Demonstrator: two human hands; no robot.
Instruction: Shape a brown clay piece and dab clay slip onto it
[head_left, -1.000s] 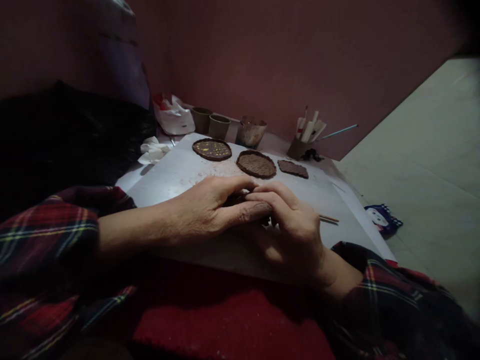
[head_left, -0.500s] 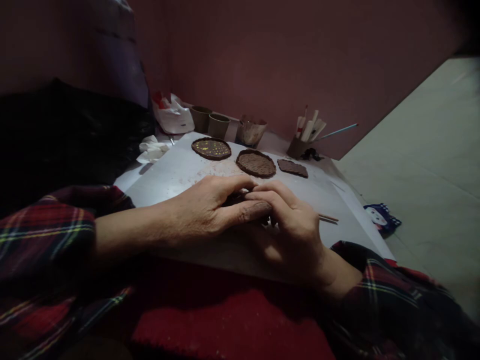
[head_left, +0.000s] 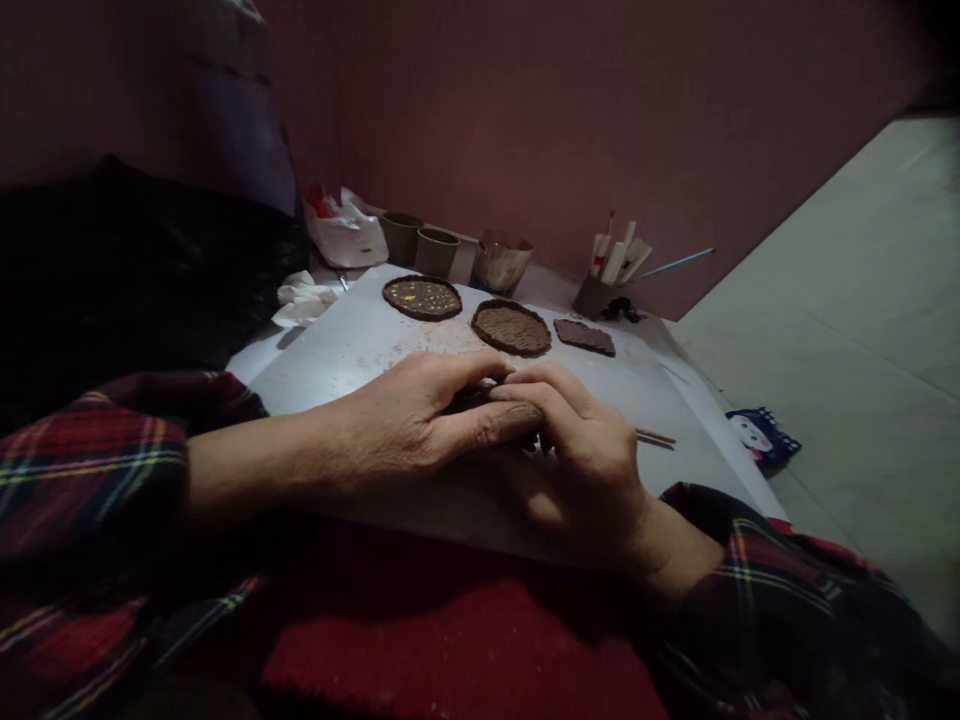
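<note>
Above the near part of the white work sheet (head_left: 330,350), my left hand (head_left: 427,410) and my right hand (head_left: 581,440) meet with their fingers curled together. Dark brown smears mark the left thumb. Something dark shows in the small gap between the hands, but the fingers cover it and I cannot make out what it is. Beyond them lie a round brown disc with a raised rim (head_left: 511,328), a similar disc with yellow specks (head_left: 422,298) and a small brown slab with a rough surface (head_left: 584,337). Two thin sticks (head_left: 656,438) rest to the right of my right hand.
At the back stand two dark cups (head_left: 438,253), a stained clear cup (head_left: 502,262) and a pot of brushes and sticks (head_left: 598,295). A white plastic bag (head_left: 349,235) and crumpled tissue (head_left: 301,298) are at the left. A wall rises behind; a blue patterned item (head_left: 761,438) lies at the right.
</note>
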